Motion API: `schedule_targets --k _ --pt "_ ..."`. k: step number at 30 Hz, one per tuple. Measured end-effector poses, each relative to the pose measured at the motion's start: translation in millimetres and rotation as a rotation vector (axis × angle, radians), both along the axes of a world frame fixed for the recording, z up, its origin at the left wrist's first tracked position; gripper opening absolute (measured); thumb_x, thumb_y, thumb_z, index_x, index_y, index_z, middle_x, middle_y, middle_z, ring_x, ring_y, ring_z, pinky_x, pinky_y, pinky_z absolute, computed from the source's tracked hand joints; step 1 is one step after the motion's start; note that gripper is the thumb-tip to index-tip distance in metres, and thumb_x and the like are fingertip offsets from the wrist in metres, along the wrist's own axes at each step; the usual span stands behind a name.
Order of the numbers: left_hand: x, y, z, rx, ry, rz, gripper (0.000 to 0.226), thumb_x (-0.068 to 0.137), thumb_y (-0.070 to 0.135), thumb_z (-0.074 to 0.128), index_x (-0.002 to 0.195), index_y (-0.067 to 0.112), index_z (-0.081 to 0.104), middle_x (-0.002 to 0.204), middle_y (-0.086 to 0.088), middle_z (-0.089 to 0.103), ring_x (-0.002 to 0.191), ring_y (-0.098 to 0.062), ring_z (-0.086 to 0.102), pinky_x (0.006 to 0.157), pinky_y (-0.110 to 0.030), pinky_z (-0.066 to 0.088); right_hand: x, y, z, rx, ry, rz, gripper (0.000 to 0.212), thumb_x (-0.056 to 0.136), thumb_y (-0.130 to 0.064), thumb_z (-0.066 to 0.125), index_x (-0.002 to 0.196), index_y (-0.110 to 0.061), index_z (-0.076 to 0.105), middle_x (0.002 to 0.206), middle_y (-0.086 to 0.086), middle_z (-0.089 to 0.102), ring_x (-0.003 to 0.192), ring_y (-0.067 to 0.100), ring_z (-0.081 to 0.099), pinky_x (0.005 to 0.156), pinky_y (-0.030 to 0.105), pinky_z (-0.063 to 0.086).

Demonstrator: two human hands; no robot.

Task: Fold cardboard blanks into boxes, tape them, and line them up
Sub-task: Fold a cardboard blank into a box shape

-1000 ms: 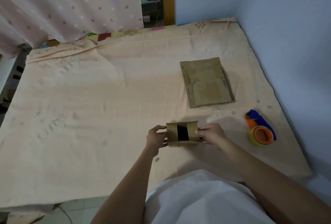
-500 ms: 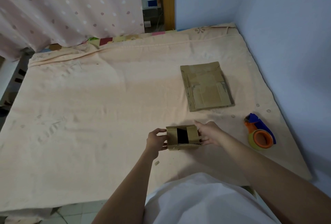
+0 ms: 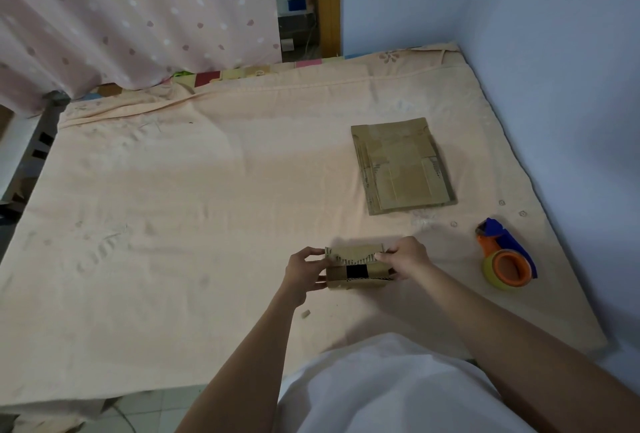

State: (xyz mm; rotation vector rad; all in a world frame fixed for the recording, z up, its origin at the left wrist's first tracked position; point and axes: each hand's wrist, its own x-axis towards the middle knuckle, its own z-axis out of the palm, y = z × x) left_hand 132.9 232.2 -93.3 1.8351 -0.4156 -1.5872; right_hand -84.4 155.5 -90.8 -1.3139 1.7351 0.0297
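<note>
Peach sheeting covers the bed (image 3: 173, 207) set into a pale blue corner, and near its front edge a small brown cardboard box (image 3: 358, 268) is held just above the sheet, its far flap raised to show a wavy corrugated edge and a dark gap between the two side flaps. The left hand (image 3: 300, 275) grips the box's left end with curled fingers while the right hand (image 3: 403, 259) pinches the right end of the raised flap, hiding that side. Farther back lies a stack of flat blanks (image 3: 401, 166), with a tape dispenser (image 3: 505, 254) to the right; its blade is hard to make out.
</note>
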Motion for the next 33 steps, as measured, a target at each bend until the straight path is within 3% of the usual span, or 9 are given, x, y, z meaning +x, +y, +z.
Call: schedule_targets --k 3,6,8,10,12,16,20,24,33 --pt "-4 -2 -2 0.010 -0.061 0.027 0.016 0.087 0.012 0.075 0.100 0.013 0.065 0.104 -0.021 0.071 0.066 -0.030 0.071 0.058 -0.032 0.058 1 3 -4 -0.038 0.010 -0.004 0.043 0.085 -0.034 0.079 0.087 0.009 0.072 0.084 0.024 0.072 0.076 0.038 0.071 0.074 0.051 0.059" --pt "-5 -4 -2 0.018 -0.120 0.019 0.013 0.089 0.010 0.072 0.098 0.014 0.065 0.100 -0.018 0.070 0.063 -0.028 0.069 0.052 -0.030 0.056 2 5 0 -0.055 -0.011 0.033 0.048 0.087 -0.043 0.074 0.087 0.005 0.070 0.082 0.016 0.070 0.090 0.035 0.070 0.068 0.032 0.052" --pt "-4 -5 -3 0.020 -0.122 0.010 0.013 0.088 0.011 0.073 0.099 0.014 0.065 0.100 -0.018 0.070 0.065 -0.029 0.069 0.053 -0.030 0.057 0 7 3 0.004 -0.105 0.034 0.051 0.083 -0.051 0.075 0.112 -0.010 0.068 0.109 0.005 0.068 0.108 0.027 0.065 0.082 0.031 0.050" --pt "-3 -5 -4 0.024 -0.122 0.005 0.013 0.088 0.012 0.073 0.099 0.014 0.065 0.098 -0.017 0.070 0.065 -0.029 0.069 0.055 -0.032 0.058 -4 11 7 0.070 -0.227 0.079 0.079 0.073 -0.057 0.082 0.137 -0.021 0.053 0.131 -0.004 0.059 0.122 0.020 0.058 0.101 0.034 0.048" --pt "-2 -5 -5 0.021 -0.119 0.001 0.013 0.089 0.011 0.072 0.099 0.015 0.065 0.096 -0.016 0.070 0.063 -0.028 0.069 0.056 -0.032 0.059 -9 14 5 0.104 -0.329 0.146 0.084 0.062 -0.058 0.088 0.133 -0.031 0.053 0.130 -0.009 0.062 0.119 0.014 0.060 0.106 0.038 0.048" --pt "-1 -6 -8 0.018 -0.122 -0.013 0.012 0.089 0.011 0.072 0.098 0.014 0.065 0.101 -0.018 0.071 0.062 -0.028 0.070 0.057 -0.033 0.058 -13 18 8 0.121 -0.388 0.153 0.074 0.070 -0.024 0.092 0.125 -0.036 0.045 0.124 -0.003 0.061 0.115 0.014 0.060 0.106 0.034 0.048" --pt "-2 -6 -8 0.021 -0.130 -0.023 0.014 0.087 0.010 0.072 0.100 0.013 0.066 0.104 -0.022 0.070 0.065 -0.032 0.069 0.061 -0.038 0.061 -10 17 1 0.018 -0.285 0.075 0.086 0.058 -0.045 0.093 0.133 -0.029 0.053 0.124 -0.003 0.063 0.116 0.017 0.060 0.102 0.039 0.051" --pt "-2 -6 -8 0.025 -0.123 -0.027 0.014 0.089 0.010 0.071 0.101 0.013 0.065 0.105 -0.021 0.069 0.070 -0.034 0.070 0.061 -0.037 0.061 -1 15 0 -0.087 -0.144 0.037 0.052 0.074 -0.029 0.089 0.116 -0.023 0.059 0.104 -0.002 0.061 0.103 0.020 0.061 0.088 0.033 0.052" --pt "-6 1 -9 -0.004 -0.057 -0.055 0.038 0.087 0.015 0.075 0.120 0.030 0.065 0.106 -0.011 0.072 0.081 -0.031 0.067 0.065 -0.037 0.060 6 19 -6 -0.125 -0.083 -0.015 0.045 0.076 -0.029 0.087 0.109 -0.024 0.057 0.100 0.005 0.067 0.096 0.026 0.064 0.083 0.036 0.053"
